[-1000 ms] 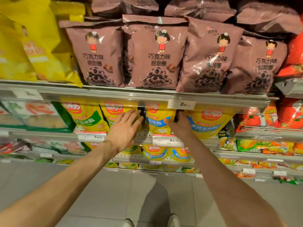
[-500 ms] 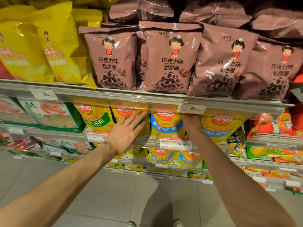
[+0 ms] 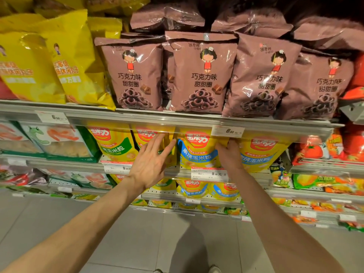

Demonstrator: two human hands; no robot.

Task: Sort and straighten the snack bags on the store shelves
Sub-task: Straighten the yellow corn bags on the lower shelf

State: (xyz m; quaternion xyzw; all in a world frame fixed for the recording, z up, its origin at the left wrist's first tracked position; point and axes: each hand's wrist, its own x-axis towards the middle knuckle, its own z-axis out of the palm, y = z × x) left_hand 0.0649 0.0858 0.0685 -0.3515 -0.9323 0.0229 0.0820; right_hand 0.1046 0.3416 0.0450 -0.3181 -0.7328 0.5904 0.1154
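Note:
Yellow corn-snack bags stand in a row on the middle shelf (image 3: 177, 170). My left hand (image 3: 150, 162) is flat with fingers spread, resting on the front of a yellow bag (image 3: 151, 133) whose lower part it hides. My right hand (image 3: 229, 156) grips the right edge of the yellow bag with a blue band (image 3: 197, 152), fingers curled around it. A yellow bag with a green band (image 3: 113, 144) stands to the left, another blue-band bag (image 3: 260, 154) to the right.
Brown chocolate-ring bags (image 3: 202, 75) line the upper shelf (image 3: 177, 120), with big yellow bags (image 3: 65, 62) at their left. Green shrimp-snack bags (image 3: 59, 142) sit at the left, red tomato bags (image 3: 315, 150) at the right. Lower shelves hold more snacks above the tiled floor (image 3: 137, 233).
My right hand has risen under the upper shelf edge and closed on the blue-band bag's side. My left hand stays on the neighbouring yellow bag. The camera tilted up.

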